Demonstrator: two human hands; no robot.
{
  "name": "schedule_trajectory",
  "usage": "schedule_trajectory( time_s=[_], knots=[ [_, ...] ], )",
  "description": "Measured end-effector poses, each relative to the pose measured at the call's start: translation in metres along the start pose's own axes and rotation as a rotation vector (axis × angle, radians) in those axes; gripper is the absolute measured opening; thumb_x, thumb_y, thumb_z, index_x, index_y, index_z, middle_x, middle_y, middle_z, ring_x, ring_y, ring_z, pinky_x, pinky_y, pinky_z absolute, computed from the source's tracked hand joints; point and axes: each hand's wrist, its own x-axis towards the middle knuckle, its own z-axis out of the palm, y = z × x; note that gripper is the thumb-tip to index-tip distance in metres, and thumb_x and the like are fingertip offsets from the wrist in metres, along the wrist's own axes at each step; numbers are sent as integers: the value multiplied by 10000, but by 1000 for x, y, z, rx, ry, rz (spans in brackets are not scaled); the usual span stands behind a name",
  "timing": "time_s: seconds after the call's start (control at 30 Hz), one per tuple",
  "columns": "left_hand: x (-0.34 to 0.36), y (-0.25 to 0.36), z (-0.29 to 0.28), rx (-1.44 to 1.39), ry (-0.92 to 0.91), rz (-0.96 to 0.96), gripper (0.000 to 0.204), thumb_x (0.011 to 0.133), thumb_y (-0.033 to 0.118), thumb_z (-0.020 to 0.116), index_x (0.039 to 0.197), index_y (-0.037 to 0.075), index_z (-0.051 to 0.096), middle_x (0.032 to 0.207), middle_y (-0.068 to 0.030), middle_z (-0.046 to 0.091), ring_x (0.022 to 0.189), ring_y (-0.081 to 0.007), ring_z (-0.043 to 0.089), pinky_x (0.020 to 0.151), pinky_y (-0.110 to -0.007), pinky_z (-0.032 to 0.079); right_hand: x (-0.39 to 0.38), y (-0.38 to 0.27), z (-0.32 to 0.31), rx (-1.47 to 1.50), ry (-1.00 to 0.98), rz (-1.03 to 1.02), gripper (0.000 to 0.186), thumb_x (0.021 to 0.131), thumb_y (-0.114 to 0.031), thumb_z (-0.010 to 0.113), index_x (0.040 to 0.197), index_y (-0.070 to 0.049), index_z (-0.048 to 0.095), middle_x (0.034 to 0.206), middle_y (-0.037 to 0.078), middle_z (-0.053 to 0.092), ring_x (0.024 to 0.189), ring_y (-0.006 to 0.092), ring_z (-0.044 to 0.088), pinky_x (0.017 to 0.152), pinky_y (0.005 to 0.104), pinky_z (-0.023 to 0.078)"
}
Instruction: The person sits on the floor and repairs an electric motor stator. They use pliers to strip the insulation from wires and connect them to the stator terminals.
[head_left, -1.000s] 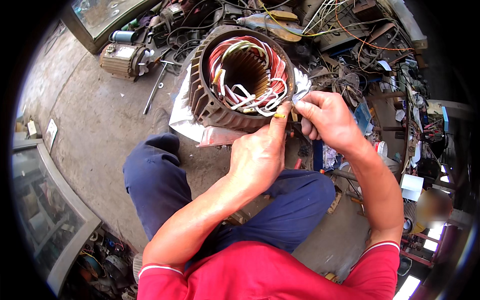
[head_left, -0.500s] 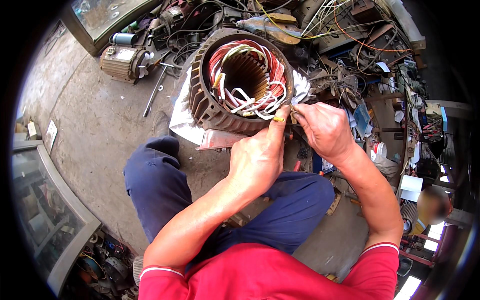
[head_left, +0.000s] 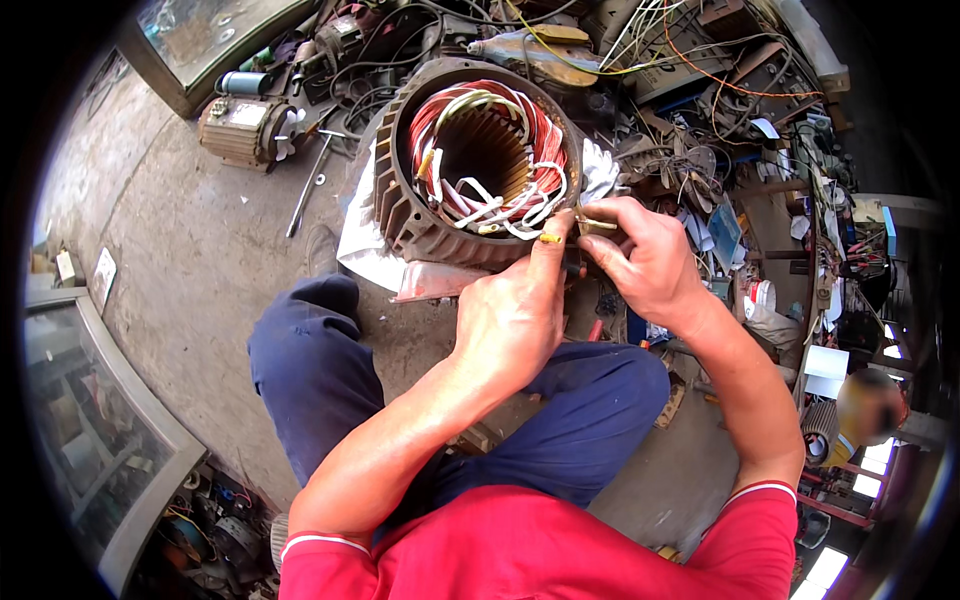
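A finned motor stator housing [head_left: 392, 205] stands with its open end up, ringed inside by red copper windings [head_left: 548, 125]. White sleeved leads [head_left: 484, 207] loop over the near side of the coils. At the near right rim, my left hand [head_left: 510, 315] is closed, pinching a wire lead between thumb and finger. A short yellow-tipped sleeve end [head_left: 550, 238] pokes out beside that thumb. Close to its right, my right hand [head_left: 650, 258] pinches a thin yellowish piece, apparently wire sleeving [head_left: 598, 224], between thumb and forefinger. The fingers partly hide where the two pieces meet.
White cloth [head_left: 365, 240] lies under the housing. A smaller motor [head_left: 237, 130] and a metal rod [head_left: 310, 185] rest on the floor at the left. Tangled wires and scrap [head_left: 690, 160] crowd the right. A glass-panelled frame [head_left: 165, 440] stands at lower left.
My right hand has turned and its fingers have lifted and spread a little, showing the yellowish piece between them. My left hand keeps its pinch at the rim, shifted slightly left.
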Motion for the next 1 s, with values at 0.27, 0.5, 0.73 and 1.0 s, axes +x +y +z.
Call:
schedule_trajectory(
  time_s=[0.27, 0.5, 0.73, 1.0],
  knots=[
    [1, 0, -3, 1, -17, 7, 704, 888, 17, 606, 1526, 144, 337, 808, -231, 662, 727, -450, 656, 603, -533, 498, 7, 9, -3, -243, 56, -315, 135, 863, -78, 734, 938, -6, 648, 739, 141, 655, 653, 323, 657, 588, 387, 527],
    [1, -2, -2, 0, -20, 7, 691, 885, 10, 601, 1515, 139, 349, 798, -225, 657, 733, -449, 658, 600, -532, 494, 17, -15, -9, 302, -268, 522, 228, 990, -183, 603, 916, 28, 649, 652, 111, 658, 568, 125, 628, 534, 308, 499],
    [1, 1, -3, -1, -19, -18, 679, 889, 5, 597, 1511, 135, 357, 823, -236, 659, 747, -452, 659, 613, -529, 497, 6, -3, 3, -8, 12, -19, 130, 889, -107, 714, 923, -8, 636, 721, 149, 649, 654, 313, 664, 600, 374, 524],
    [2, 1, -5, -44, -33, -28, 658, 896, 4, 596, 1506, 129, 385, 856, -239, 669, 789, -454, 664, 648, -509, 509, 9, 3, 2, -131, 53, -206, 107, 869, -61, 724, 913, -17, 638, 709, 144, 644, 613, 322, 642, 569, 381, 523]
  ],
)
